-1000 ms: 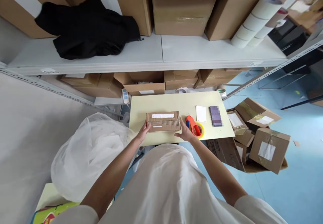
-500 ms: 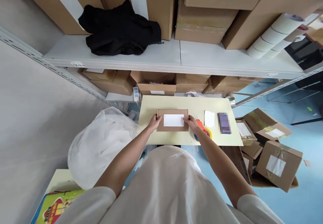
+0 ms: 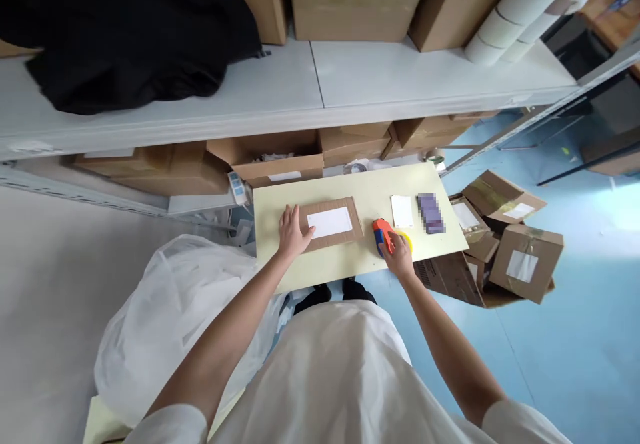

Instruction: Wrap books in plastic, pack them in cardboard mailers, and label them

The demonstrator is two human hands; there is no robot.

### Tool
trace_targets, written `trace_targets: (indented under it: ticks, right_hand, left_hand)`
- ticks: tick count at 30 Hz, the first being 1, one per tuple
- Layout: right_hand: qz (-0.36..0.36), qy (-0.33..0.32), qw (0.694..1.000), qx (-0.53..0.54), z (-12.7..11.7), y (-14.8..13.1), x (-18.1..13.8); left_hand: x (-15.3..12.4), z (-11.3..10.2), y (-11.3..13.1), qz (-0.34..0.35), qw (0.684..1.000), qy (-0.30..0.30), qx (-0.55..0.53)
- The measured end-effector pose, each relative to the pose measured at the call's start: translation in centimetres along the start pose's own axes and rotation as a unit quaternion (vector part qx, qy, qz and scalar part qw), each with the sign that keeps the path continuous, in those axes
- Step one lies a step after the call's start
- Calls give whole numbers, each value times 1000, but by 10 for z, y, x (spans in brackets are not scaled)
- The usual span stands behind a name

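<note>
A flat cardboard box [image 3: 356, 221] with a white label [image 3: 330, 223] lies on the pale yellow table [image 3: 325, 269]. At its left end rests my left hand [image 3: 294, 232], open, fingers stretched out and thumb apart near the label. To the right of the box, my right hand [image 3: 399, 255] is closed around the orange and blue tape dispenser [image 3: 383, 229]. Part of a yellow roll shows beside that hand; my fingers hide some of the dispenser.
Beyond the dispenser lie a white paper [image 3: 401, 211] and a pixelated purple item [image 3: 431, 213]. Shelving [image 3: 370, 87] with boxes and a black garment [image 3: 145, 37] stands ahead. A white plastic bag [image 3: 175, 324] is at left, cardboard boxes [image 3: 527, 261] at right.
My right hand has left the box and taken hold of the tape dispenser. My left hand has opened out on the box's left end. The view has shifted and turned.
</note>
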State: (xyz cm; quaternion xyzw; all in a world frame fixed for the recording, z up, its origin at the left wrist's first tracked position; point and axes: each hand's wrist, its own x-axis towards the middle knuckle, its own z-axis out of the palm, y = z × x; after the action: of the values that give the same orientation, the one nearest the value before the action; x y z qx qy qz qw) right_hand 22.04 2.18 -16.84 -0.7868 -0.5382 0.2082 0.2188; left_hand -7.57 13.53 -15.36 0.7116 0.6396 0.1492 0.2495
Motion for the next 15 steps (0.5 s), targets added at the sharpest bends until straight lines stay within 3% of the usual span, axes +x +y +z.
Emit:
trace_targets:
  ticks: [4,8,12,15]
  right_hand:
    - [10,-79,985,-153,-9,29,-24]
    - [21,-146,961,-233,2,30,-8]
    - [-3,-165,961,-221,14,32,10]
    - [-33,-165,974,-148,9,42,12]
  left_hand:
    - [18,-1,39,102,985,-87,105]
    - [40,18,77,147,964,-171,144]
    - [51,34,95,176,939,-217,198]
    - [51,36,98,186,929,-227,225]
